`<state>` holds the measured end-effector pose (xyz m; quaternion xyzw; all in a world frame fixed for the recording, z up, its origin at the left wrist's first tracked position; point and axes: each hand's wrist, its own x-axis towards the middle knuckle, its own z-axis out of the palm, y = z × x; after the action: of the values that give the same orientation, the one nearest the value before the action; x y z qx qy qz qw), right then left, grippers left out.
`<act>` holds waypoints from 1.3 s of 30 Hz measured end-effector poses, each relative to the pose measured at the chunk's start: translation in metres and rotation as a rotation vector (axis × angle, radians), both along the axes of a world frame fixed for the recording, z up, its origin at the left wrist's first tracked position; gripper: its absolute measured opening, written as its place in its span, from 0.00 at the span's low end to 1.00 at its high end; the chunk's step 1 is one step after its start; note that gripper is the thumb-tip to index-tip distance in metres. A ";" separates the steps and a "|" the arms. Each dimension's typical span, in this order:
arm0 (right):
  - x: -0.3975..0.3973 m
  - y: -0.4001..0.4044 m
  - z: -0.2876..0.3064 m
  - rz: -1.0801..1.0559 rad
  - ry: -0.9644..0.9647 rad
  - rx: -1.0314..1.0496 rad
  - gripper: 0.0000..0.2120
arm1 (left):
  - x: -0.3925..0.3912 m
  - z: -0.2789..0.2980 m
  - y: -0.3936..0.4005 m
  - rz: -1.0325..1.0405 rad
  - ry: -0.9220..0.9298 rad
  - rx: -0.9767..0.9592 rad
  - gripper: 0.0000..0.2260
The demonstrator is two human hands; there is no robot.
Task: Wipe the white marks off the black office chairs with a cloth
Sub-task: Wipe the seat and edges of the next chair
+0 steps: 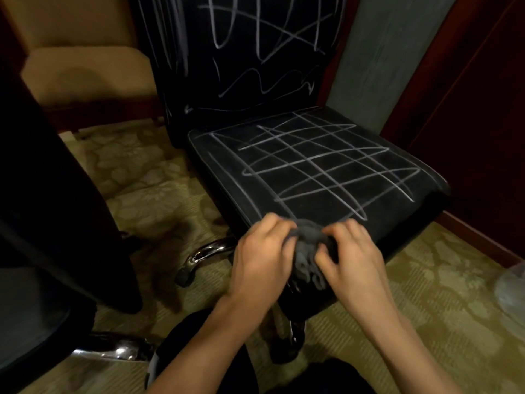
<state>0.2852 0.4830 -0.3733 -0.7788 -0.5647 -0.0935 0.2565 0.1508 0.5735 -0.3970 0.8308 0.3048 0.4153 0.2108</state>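
Note:
A black office chair stands in front of me. White crossing lines cover its seat, and white scribbles run over its backrest. At the seat's near corner, a bunched grey cloth sits between my two hands. My left hand grips the cloth's left side with curled fingers. My right hand pinches its right side. Part of the cloth is hidden under my fingers.
A second black chair fills the left edge, its chrome base low on the patterned green carpet. A beige upholstered chair stands at the back left. Dark wood panels close the right side. A pale bag lies at the right edge.

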 end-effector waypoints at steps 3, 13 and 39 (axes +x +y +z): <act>-0.005 0.025 0.011 0.007 -0.020 -0.055 0.11 | -0.002 -0.007 0.010 0.108 -0.070 -0.044 0.05; 0.015 -0.030 0.002 -0.068 0.043 -0.064 0.08 | 0.016 -0.020 -0.060 0.039 -0.191 -0.075 0.08; 0.002 -0.021 -0.007 -0.175 -0.031 0.032 0.08 | 0.021 -0.019 0.001 -0.117 -0.028 0.059 0.09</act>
<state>0.2874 0.4621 -0.3802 -0.8194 -0.4970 -0.1364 0.2509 0.1713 0.5745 -0.4159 0.8472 0.2403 0.4226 0.2142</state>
